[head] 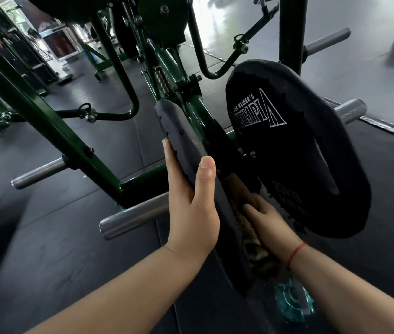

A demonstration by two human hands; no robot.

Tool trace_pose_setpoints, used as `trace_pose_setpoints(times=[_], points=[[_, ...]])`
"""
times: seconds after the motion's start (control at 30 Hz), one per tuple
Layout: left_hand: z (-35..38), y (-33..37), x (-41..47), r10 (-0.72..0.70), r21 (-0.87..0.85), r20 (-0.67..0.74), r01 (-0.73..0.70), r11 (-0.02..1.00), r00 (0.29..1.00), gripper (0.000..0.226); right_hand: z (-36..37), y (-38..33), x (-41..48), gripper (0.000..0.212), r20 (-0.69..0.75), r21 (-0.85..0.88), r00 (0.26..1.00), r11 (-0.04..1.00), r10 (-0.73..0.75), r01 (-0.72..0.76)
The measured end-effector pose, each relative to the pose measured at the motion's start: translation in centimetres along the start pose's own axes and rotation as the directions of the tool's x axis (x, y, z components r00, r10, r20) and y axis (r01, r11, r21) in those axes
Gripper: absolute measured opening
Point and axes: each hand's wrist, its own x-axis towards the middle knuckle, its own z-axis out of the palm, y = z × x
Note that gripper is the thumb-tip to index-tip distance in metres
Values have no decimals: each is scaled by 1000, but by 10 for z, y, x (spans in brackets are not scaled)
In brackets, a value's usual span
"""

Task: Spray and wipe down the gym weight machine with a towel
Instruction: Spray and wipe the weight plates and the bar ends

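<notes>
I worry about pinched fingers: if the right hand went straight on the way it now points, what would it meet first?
The right hand meets the towel first, which it holds; behind it probably the inner face of the near weight plate. Depth in that dark gap is unclear.

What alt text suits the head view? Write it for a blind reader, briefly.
A left hand holds a black weight plate by its rim while the right hand presses a brown towel against its other side. Behind stand a green machine frame and a second plate.
</notes>
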Motion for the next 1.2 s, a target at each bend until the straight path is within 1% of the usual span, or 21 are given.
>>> trace_pose_setpoints(times=[0.1,0.17,0.23,0.3,0.33,0.37,0.43,0.53,0.6,0.67,0.73,0.8,0.87,0.93,1.0,1.07,1.1,1.17,1.2], points=[[0,1,0,5,11,-3,-5,1000,1000,80,-4,-25,-1,9,58,-9,998,1000,8,-7],[0,0,1,10,20,-5,-10,1000,1000,80,-9,-43,-8,19,85,5,996,999,-37,37],[0,0,1,16,14,-6,-16,1000,1000,79,-12,-57,-19,31,94,65,993,995,-77,71],[1,-1,2,20,13,-3,-20,1000,1000,78,-11,-64,-30,38,74,150,992,985,-98,86],[0,-1,3,26,13,-4,-26,1000,1000,77,-8,-64,-35,39,46,164,991,980,-124,115],[0,-2,2,24,15,-9,-24,1000,1000,76,-6,-59,-38,39,20,125,986,979,-167,163],[0,-2,1,27,26,-10,-27,999,1000,74,-3,-44,-42,45,-12,14,971,971,-239,239],[-2,-2,-3,31,54,-1,-30,998,1000,72,-2,-22,-49,47,-3,-66,954,952,-299,299],[-1,0,-4,36,55,11,-36,998,999,75,-3,-6,-51,43,3,-132,949,941,-315,313],[0,0,-4,42,47,19,-43,998,999,77,-6,4,-51,41,22,-166,964,950,-266,266],[0,0,-5,52,58,27,-53,997,998,77,-8,9,-44,41,33,-158,975,962,-219,222],[-1,-2,-4,58,60,26,-60,996,998,76,-9,4,-33,36,23,-154,988,976,-156,157],[-1,-3,-3,61,79,31,-63,995,998,75,-11,0,-17,28,32,-190,998,980,-62,67],[-1,-1,-4,53,87,32,-56,995,998,76,-14,-1,-3,25,58,-280,996,959,71,-52],[-2,1,-4,59,84,37,-62,995,998,79,-13,0,6,24,79,-286,985,950,150,-122],[-2,1,-4,64,79,50,-68,995,997,81,-6,4,10,15,122,-306,982,947,145,-102],[-2,1,-4,67,75,52,-71,995,996,82,-3,7,12,16,141,-317,982,945,129,-79],[-1,0,-4,67,68,48,-70,995,997,83,2,5,15,29,165,-319,979,946,120,-62],[-1,0,-4,60,61,47,-62,996,997,84,3,2,14,31,182,-316,976,947,122,-60]])
